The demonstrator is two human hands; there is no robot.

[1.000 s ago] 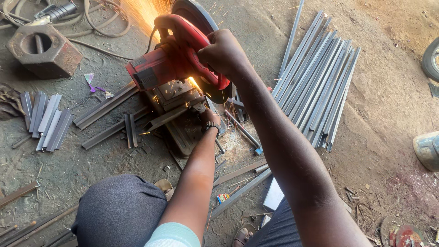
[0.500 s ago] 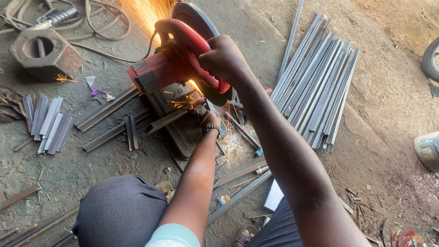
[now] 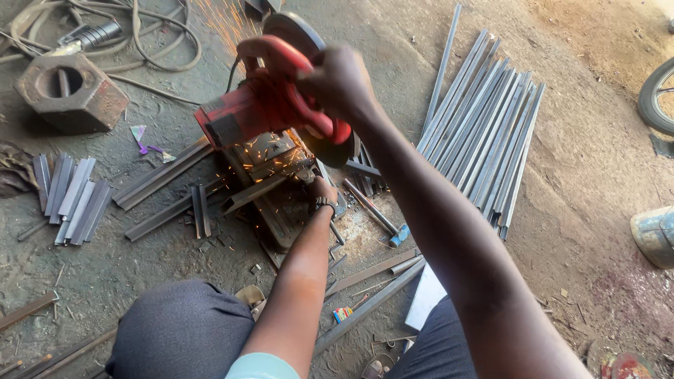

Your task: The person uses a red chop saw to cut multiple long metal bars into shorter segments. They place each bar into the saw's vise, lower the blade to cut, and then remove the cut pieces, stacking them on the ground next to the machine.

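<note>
Both arms reach forward: right hand clenches saw handle; left hand unclear

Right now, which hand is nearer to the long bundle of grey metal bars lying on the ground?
Right. The right hand grips the red chop saw handle just beside the bundle of grey metal bars; the left hand sits lower, by the saw's base, farther away.

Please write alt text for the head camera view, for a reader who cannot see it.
A person's right hand grips the red handle of a chop saw throwing sparks, while the left hand rests at the saw's base on the ground. Long metal bars lie to the right, short cut pieces to the left.
</note>
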